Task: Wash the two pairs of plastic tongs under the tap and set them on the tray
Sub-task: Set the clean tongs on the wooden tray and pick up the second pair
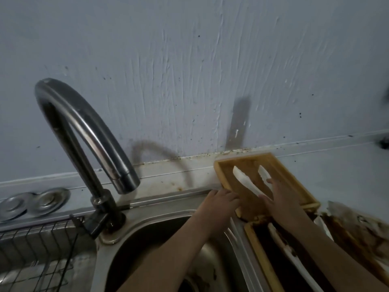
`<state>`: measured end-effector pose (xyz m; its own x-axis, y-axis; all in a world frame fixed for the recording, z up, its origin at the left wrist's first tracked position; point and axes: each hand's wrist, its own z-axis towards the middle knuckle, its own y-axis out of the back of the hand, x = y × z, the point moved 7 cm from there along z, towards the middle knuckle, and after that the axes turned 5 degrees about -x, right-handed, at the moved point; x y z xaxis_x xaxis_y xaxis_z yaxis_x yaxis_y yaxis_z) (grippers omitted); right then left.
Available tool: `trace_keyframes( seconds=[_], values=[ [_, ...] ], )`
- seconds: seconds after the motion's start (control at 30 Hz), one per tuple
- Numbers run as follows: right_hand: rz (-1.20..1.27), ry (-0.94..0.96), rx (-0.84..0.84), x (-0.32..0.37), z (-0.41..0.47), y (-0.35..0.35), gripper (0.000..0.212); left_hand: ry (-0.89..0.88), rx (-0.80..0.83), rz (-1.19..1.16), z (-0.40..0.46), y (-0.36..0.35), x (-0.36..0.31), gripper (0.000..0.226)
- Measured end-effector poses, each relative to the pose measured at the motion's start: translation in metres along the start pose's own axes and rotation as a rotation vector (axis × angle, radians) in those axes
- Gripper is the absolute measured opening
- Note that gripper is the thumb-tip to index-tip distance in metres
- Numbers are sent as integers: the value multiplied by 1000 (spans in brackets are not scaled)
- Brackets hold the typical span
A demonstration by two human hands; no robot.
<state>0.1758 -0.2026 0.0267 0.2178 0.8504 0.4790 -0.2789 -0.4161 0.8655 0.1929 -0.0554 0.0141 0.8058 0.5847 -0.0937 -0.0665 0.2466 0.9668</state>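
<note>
White tongs (246, 183) lie in the brown tray (282, 171) on the counter just right of the sink (147, 228), their two blades splayed apart with tips toward the wall and the long axis running back toward the person. The right hand (281, 197) lies over their near end with fingers stretched along the right blade — whether it pinches them I cannot tell. The left hand (221, 202) holds the tray's near left edge, fingers curled over the rim. A second, dirtier tray (259, 253) sits nearer, with another white tong (288, 249) lying lengthwise in it, smeared brown. The curved tap (84, 131) arches over the sink — no writing is readable anywhere.
</note>
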Motion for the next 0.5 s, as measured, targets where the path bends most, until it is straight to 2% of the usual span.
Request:
trace_keyframes(
  seconds=[0.13,0.3,0.5],
  values=[
    [-44,24,21,-10,8,-11,54,40,86,42,6,-16,-1,62],
    [-25,33,13,-11,13,-17,50,147,99,-131,-1,-23,6,64],
    [-84,-30,80,-10,23,-24,44,230,179,-153,-2,-23,1,77]
  ],
)
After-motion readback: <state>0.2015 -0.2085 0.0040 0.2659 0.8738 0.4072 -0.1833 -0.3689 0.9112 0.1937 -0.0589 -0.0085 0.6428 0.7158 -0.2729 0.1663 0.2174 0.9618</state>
